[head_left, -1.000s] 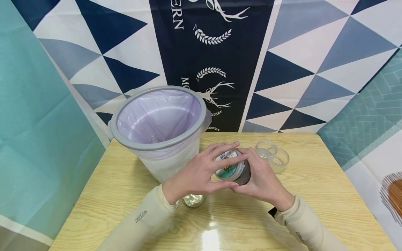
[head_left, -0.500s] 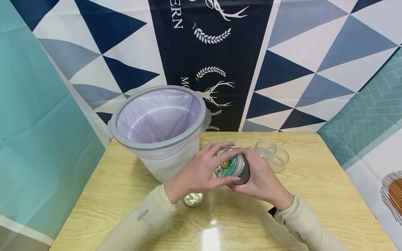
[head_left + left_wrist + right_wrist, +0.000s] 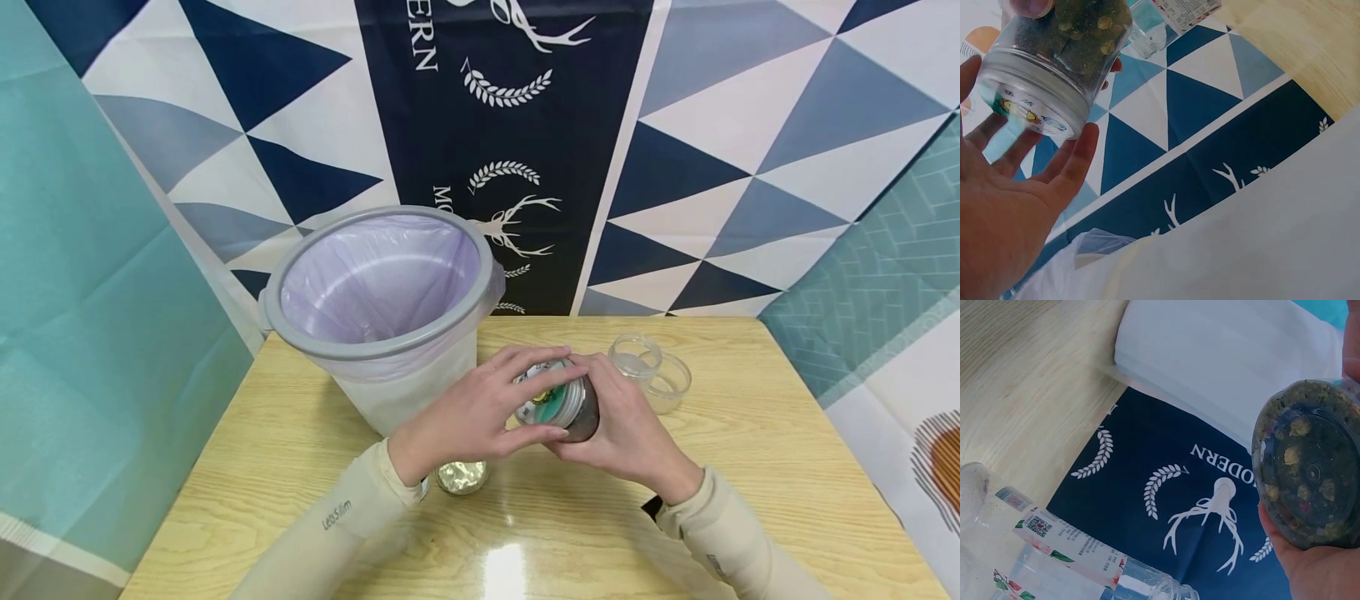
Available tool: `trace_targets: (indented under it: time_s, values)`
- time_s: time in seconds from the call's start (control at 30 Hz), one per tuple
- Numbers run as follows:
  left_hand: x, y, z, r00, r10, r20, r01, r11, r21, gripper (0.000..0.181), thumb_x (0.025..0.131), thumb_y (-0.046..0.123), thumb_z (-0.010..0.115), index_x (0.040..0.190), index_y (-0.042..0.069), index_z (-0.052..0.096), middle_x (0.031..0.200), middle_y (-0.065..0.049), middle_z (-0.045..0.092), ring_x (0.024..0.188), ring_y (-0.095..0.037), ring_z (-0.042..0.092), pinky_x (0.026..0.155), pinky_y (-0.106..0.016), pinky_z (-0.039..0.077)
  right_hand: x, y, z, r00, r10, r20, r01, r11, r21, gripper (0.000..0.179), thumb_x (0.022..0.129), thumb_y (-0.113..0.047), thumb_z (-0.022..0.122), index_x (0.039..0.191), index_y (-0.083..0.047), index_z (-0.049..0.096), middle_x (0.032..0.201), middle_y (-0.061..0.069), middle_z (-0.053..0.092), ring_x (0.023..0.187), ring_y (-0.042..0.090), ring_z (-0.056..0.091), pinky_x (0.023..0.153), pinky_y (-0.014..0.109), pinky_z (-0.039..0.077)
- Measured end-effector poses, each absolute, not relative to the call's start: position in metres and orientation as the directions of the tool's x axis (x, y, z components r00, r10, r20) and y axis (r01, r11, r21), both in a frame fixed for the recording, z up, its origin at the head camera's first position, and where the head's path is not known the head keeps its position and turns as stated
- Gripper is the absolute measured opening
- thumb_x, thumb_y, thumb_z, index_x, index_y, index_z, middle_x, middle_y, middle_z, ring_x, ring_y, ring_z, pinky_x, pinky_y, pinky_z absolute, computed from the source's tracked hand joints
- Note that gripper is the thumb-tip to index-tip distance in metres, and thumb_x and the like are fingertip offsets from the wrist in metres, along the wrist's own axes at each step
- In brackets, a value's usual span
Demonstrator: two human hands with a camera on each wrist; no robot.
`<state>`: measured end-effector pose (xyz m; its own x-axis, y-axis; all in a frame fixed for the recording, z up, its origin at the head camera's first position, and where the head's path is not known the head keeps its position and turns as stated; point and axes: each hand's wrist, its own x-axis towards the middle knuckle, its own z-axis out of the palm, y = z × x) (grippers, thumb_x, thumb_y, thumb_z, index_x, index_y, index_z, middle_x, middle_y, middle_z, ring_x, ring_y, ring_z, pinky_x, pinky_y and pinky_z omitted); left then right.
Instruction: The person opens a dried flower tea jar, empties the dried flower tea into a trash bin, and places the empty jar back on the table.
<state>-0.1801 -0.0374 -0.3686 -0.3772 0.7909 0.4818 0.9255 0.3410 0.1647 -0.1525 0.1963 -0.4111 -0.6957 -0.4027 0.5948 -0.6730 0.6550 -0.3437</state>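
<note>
My right hand [image 3: 622, 417] grips the side of a clear jar [image 3: 582, 412] with dark, lumpy contents and pale bits. The jar is tilted, its lid facing left. Around the ridged rim of the clear screw lid [image 3: 551, 400], which has a green and white label, curl the fingers and thumb of my left hand [image 3: 480, 408]. In the left wrist view the fingertips [image 3: 1088, 134] touch the lid's edge. The jar's base [image 3: 1313, 472] shows in the right wrist view, with dried pieces visible through it. The palm side of my right hand is hidden in the head view.
A grey-rimmed bin [image 3: 360, 348] with a purple liner stands at the back left. Behind the right hand are two clear containers [image 3: 636, 358]; a labelled clear bottle [image 3: 1075, 540] shows in the right wrist view. Near my left wrist is a round, shiny, yellowish container [image 3: 461, 477].
The label on the lid has turned back and forth as my left fingers shifted about its rim. My right hand and the jar have stayed in nearly the same place.
</note>
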Motion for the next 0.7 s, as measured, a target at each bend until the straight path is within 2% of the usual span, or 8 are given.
trace_targets:
  time_s: [0.1, 0.3, 0.37, 0.5, 0.7]
  values:
    - [-0.1789, -0.0356, -0.3689, -0.388, 0.782, 0.487, 0.919, 0.371, 0.136, 0.072, 0.097, 0.051, 0.068, 0.159, 0.025, 0.042, 0.160, -0.004, 0.046, 0.143, -0.024, 0.048, 0.119, -0.037, 0.042, -0.1524, 0.1973, -0.4114, -0.699, -0.403, 0.590, -0.670, 0.657, -0.345, 0.090, 0.061, -0.031, 0.094, 0.137, -0.004, 0.053, 0.121, 0.006, 0.063, 0.104, 0.018, 0.062, 0.081, 0.041, 0.059]
    - [-0.1829, -0.0389, -0.3675, -0.275, 0.803, 0.529, 0.958, 0.275, 0.081, 0.069, 0.094, 0.049, 0.072, 0.154, 0.023, 0.050, 0.164, -0.005, 0.042, 0.151, -0.028, 0.039, 0.129, -0.037, 0.026, -0.1520, 0.1995, -0.4107, -0.692, -0.415, 0.591, -0.681, 0.646, -0.344, 0.098, 0.060, -0.030, 0.097, 0.143, -0.005, 0.051, 0.125, 0.006, 0.063, 0.106, 0.018, 0.063, 0.082, 0.043, 0.059]
    - [-0.1842, -0.0407, -0.3670, -0.263, 0.809, 0.526, 0.963, 0.250, 0.098, 0.065, 0.096, 0.046, 0.071, 0.154, 0.023, 0.051, 0.164, -0.004, 0.042, 0.151, -0.025, 0.040, 0.128, -0.034, 0.027, -0.1516, 0.1993, -0.4104, -0.693, -0.411, 0.592, -0.679, 0.648, -0.345, 0.098, 0.062, -0.031, 0.097, 0.144, -0.006, 0.050, 0.124, 0.005, 0.063, 0.105, 0.017, 0.063, 0.081, 0.042, 0.059]
    - [-0.1840, -0.0418, -0.3663, -0.293, 0.809, 0.509, 0.956, 0.256, 0.143, 0.062, 0.098, 0.044, 0.069, 0.153, 0.023, 0.051, 0.162, -0.004, 0.044, 0.147, -0.020, 0.044, 0.123, -0.032, 0.035, -0.1508, 0.1985, -0.4103, -0.695, -0.405, 0.595, -0.676, 0.649, -0.348, 0.095, 0.063, -0.032, 0.096, 0.143, -0.006, 0.051, 0.123, 0.004, 0.063, 0.103, 0.016, 0.062, 0.080, 0.040, 0.059]
    - [-0.1780, -0.0377, -0.3654, -0.408, 0.772, 0.487, 0.912, 0.372, 0.174, 0.066, 0.097, 0.047, 0.069, 0.155, 0.024, 0.048, 0.154, -0.004, 0.051, 0.137, -0.023, 0.052, 0.113, -0.037, 0.047, -0.1501, 0.1973, -0.4099, -0.704, -0.397, 0.590, -0.665, 0.659, -0.351, 0.090, 0.065, -0.034, 0.095, 0.139, -0.006, 0.053, 0.123, 0.004, 0.064, 0.104, 0.016, 0.063, 0.081, 0.041, 0.060]
